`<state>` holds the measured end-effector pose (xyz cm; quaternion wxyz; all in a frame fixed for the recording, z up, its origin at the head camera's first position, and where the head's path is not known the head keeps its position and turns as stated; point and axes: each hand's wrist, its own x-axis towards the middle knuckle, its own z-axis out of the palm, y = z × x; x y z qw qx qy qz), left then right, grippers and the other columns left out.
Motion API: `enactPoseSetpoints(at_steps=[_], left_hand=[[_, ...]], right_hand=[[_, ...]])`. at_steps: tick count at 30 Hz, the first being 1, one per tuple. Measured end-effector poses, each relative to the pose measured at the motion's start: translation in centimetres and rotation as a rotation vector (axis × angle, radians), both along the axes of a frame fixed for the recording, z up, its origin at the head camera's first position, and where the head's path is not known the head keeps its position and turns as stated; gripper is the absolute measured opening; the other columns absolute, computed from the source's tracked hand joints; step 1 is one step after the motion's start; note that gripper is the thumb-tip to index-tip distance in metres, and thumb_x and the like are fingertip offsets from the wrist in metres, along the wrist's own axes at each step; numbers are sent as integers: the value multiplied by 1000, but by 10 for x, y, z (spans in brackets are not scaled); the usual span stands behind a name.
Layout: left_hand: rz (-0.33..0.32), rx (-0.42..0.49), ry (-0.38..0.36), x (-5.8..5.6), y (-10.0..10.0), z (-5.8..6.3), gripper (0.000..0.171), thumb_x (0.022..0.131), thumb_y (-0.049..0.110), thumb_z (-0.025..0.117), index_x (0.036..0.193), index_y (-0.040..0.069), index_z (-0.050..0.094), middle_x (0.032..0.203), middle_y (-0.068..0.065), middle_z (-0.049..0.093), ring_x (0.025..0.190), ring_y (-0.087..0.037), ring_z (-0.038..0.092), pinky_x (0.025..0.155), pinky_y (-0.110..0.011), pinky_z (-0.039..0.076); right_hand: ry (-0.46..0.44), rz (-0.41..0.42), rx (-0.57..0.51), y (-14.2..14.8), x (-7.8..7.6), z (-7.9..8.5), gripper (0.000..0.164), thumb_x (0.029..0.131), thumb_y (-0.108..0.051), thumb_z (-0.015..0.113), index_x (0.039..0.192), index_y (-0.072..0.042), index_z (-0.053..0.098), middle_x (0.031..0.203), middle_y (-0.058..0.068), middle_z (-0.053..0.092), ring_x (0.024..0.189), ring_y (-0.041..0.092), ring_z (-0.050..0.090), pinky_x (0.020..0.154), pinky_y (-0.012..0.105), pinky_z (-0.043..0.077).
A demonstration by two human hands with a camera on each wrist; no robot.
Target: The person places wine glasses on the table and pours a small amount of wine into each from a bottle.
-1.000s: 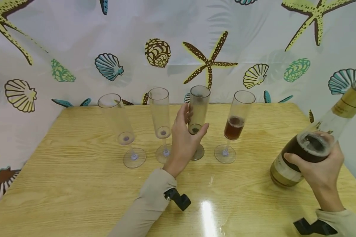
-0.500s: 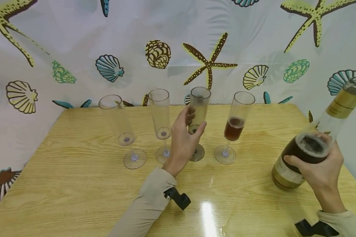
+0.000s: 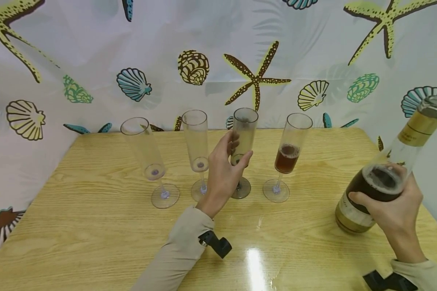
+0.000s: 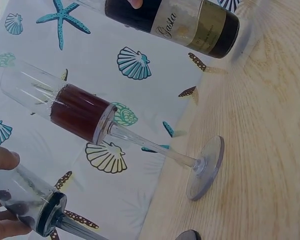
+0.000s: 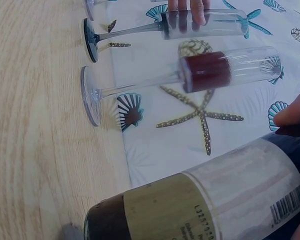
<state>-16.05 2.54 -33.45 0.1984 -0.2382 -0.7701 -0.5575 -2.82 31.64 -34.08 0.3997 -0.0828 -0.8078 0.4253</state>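
Observation:
My left hand (image 3: 222, 169) holds a grey-tinted champagne flute (image 3: 247, 129) by its bowl, the thumb on the near side and the fingers behind. That flute's foot stands on the table. To its right stands a clear flute (image 3: 287, 158) partly filled with dark red drink, also plain in the left wrist view. On the far right my right hand (image 3: 395, 210) grips a wine bottle (image 3: 355, 212) round its body. Dark liquid with foam on top fills its lower part. Its neck has a gold band, and the mouth shows no stopper.
Two clear flutes with no drink in them, one at the far left (image 3: 145, 149) and one beside my left hand (image 3: 196, 139), continue the row. The wooden table (image 3: 94, 242) ends at a cloth backdrop (image 3: 218, 24) printed with shells and starfish.
The bottle's neck has swung slightly left and its base has come a little nearer. My left thumb has drawn in slightly toward the tinted flute. The flutes stay in place.

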Motion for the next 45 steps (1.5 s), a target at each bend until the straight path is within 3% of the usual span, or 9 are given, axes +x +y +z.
enactPoseSetpoints(at_steps=[7, 11, 16, 23, 28, 35, 37, 43, 45], left_hand=[[-11, 23, 115, 3, -3, 20, 52, 89, 16, 69, 133, -3, 48, 124, -14, 59, 112, -23, 60, 94, -28, 51], [-15, -1, 116, 9, -8, 30, 51, 88, 15, 70, 132, -3, 50, 122, -15, 60, 109, -23, 62, 91, -29, 53], [-21, -83, 128, 18, -15, 32, 51, 86, 14, 73, 129, -4, 53, 119, -15, 62, 106, -24, 62, 90, -30, 53], [-57, -174, 102, 37, -27, 31, 53, 85, 15, 74, 130, -2, 52, 119, -13, 62, 102, -23, 63, 86, -31, 55], [-56, -235, 92, 48, -36, 28, 53, 84, 15, 75, 128, -3, 54, 119, -13, 63, 101, -23, 65, 82, -31, 56], [-59, -292, 153, 56, -42, 30, 53, 81, 16, 77, 126, -4, 56, 116, -14, 65, 98, -22, 65, 81, -29, 56], [-64, -312, 163, 58, -44, 32, 53, 81, 15, 78, 125, -4, 56, 114, -14, 65, 97, -22, 65, 80, -29, 57], [-83, -313, 164, 65, -51, 35, 52, 79, 13, 78, 124, -4, 57, 112, -15, 66, 97, -23, 66, 79, -28, 57], [-78, -314, 161, 67, -54, 34, 53, 79, 13, 78, 125, -4, 57, 113, -15, 65, 97, -23, 65, 79, -28, 57]], right_hand=[[6, -6, 19, 0, 0, 1, 79, 52, 14, 81, 124, -7, 57, 106, -20, 54, 96, -1, 52, 81, 14, 39], [-2, -1, 23, -1, 1, 3, 79, 52, 14, 81, 124, -7, 57, 107, -20, 53, 96, -2, 51, 81, 14, 39], [-26, -11, 54, -2, 3, 3, 78, 51, 12, 82, 123, -7, 58, 104, -24, 53, 94, -4, 51, 78, 13, 39], [-22, -27, 225, -3, 3, 5, 75, 49, 4, 83, 119, 6, 57, 100, -31, 47, 88, -14, 47, 72, 7, 35], [26, 3, 313, -1, 1, 7, 76, 46, 3, 83, 118, 6, 57, 100, -14, 53, 90, -18, 44, 74, 4, 33], [72, 56, 395, -1, -3, 9, 84, 42, -3, 83, 123, 5, 58, 97, 25, 64, 93, -19, 42, 77, 5, 32], [68, 55, 429, -2, -4, 10, 85, 42, -6, 82, 123, 5, 57, 97, 28, 64, 91, -11, 47, 77, 5, 31], [77, 74, 516, -2, -8, 15, 84, 45, -18, 79, 121, 9, 56, 99, 29, 63, 77, 36, 57, 77, 5, 29], [79, 83, 528, -2, -10, 18, 85, 47, -25, 78, 121, 9, 56, 99, 30, 63, 78, 39, 58, 79, 4, 28]])
